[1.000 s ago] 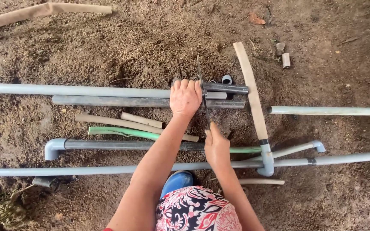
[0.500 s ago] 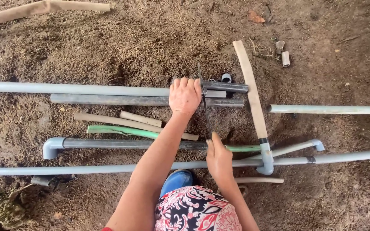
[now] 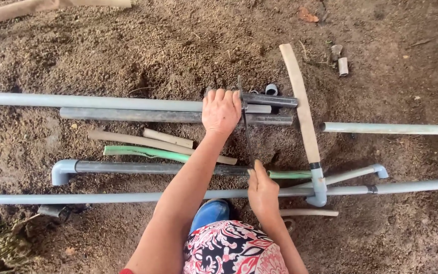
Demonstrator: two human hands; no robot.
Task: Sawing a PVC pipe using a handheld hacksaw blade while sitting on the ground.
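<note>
My left hand [image 3: 221,110] presses down on two pipes lying side by side on the soil, a long light grey pipe [image 3: 87,101] and a darker grey pipe [image 3: 128,115]. My right hand [image 3: 262,190] grips the handle of a thin hacksaw blade [image 3: 246,129] that runs up across both pipes just right of my left hand. A short dark pipe end [image 3: 272,99] sticks out past the blade.
Nearer me lie a dark pipe with a grey elbow [image 3: 63,171], a green pipe [image 3: 145,152], two tan pipes [image 3: 168,138] and a long grey pipe [image 3: 77,198] with a tee fitting [image 3: 319,189]. A tan pipe [image 3: 300,101] leans diagonally. Another grey pipe [image 3: 391,128] lies right.
My right hand has slid toward me along with the saw handle. My left hand stays pressed on the pipes.
</note>
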